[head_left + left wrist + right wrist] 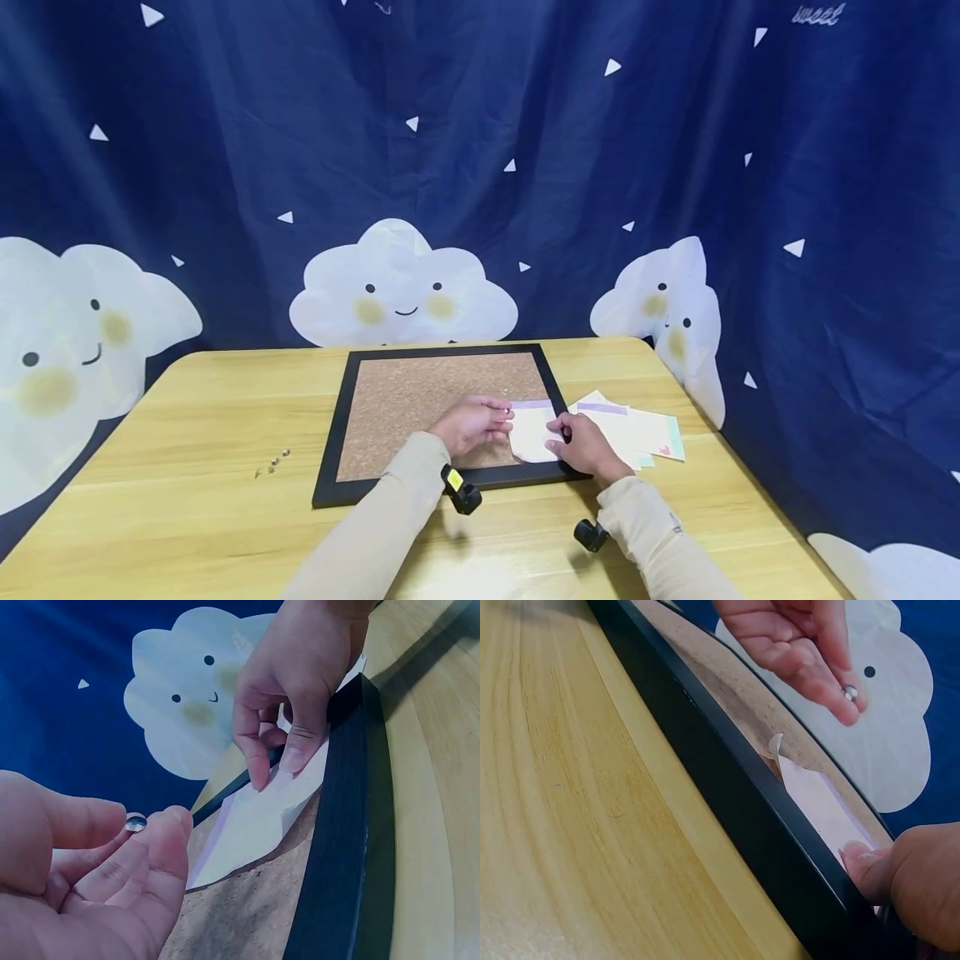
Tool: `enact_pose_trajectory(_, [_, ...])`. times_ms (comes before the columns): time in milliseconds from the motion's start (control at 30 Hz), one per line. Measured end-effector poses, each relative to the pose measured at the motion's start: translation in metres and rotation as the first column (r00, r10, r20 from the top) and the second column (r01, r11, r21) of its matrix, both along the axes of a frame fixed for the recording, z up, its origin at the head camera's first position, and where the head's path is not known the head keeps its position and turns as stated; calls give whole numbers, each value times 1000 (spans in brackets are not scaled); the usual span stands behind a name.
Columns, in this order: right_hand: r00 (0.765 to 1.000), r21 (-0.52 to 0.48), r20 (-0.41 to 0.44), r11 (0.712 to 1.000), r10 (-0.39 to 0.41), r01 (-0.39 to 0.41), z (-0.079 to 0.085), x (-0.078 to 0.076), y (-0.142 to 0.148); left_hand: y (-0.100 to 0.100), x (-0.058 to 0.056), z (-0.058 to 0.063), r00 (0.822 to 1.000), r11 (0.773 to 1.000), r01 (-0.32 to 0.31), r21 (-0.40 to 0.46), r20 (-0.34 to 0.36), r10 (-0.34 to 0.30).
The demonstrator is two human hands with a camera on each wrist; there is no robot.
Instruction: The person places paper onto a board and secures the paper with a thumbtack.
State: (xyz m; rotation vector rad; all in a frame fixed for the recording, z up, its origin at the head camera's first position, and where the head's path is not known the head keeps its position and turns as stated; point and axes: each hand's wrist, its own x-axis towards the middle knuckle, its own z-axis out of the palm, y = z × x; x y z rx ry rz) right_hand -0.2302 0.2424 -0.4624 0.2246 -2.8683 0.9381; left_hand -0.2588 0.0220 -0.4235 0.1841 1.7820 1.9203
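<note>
My left hand [471,427] pinches a silver thumbtack [136,823] between thumb and fingertips, just left of a white paper note [531,435] with a purple top band. The note lies over the right part of a black-framed cork board [431,387], and one lower corner curls up in the right wrist view. At the note's right side, my right hand [588,450] presses on it with the tips of thumb and index finger, set apart. Its other fingers fold under the palm, partly hidden.
More paper notes [630,429] lie overlapping on the table right of the board. Several loose thumbtacks [275,461] are scattered to its left. A dark blue curtain [465,125] with cloud faces hangs behind the wooden table [225,408].
</note>
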Motion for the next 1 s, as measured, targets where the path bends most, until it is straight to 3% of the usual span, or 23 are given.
enact_pose_trajectory(200, [1000,-6,2,1000,-8,8,-2,1,-1,7,-3,-10,1000,999,-17,-34,-11,17])
enact_pose_trajectory(500, [1000,-1,-24,1000,-11,11,2,1,-1,18,-15,-15,997,993,-78,-84,-20,76])
enact_pose_trajectory(733, [999,-15,22,1000,-26,26,4,2,-1,34,-23,-22,989,988,-143,-56,41,145])
enact_pose_trajectory(1000, [1000,-28,-7,1000,-11,11,2,-1,-1,45,-29,-26,982,981,-175,-83,61,180])
